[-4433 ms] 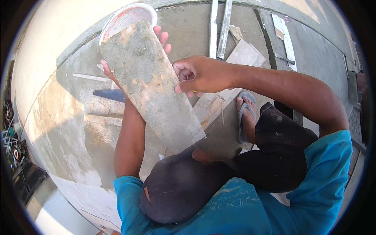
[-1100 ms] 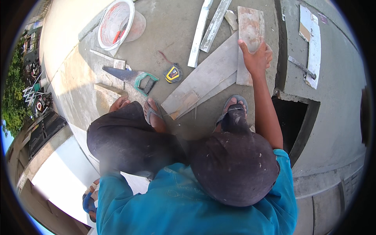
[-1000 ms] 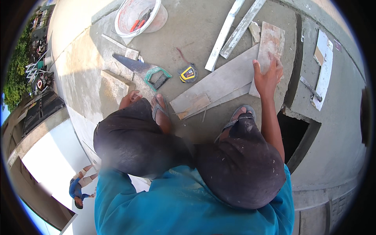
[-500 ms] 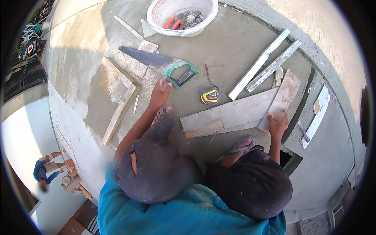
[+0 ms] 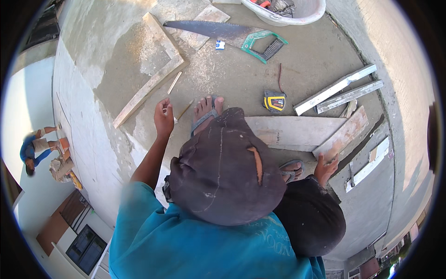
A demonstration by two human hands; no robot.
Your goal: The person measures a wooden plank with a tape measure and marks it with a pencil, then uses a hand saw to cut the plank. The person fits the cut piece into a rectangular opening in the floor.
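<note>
Up here on the concrete slab [image 5: 320, 56], the person crouches with both arms out. Their left hand [image 5: 163, 116] hovers with fingers loosely curled, apparently pinching something thin, though I cannot tell for sure; a pencil [image 5: 184, 110] lies just beside it, its long axis pointing from that hand toward the sandalled foot [image 5: 204, 111]. The right hand [image 5: 325, 166] is spread flat, fingertips touching the near end of a short board [image 5: 344, 132] that runs away from it on a slant toward the slab's far right edge. That board overlaps a longer plank [image 5: 292, 132] lying crosswise. A tape measure [image 5: 274, 102] sits just beyond the plank, between the hands, and a saw [image 5: 232, 35] lies further off beside a basin [image 5: 288, 11].
</note>
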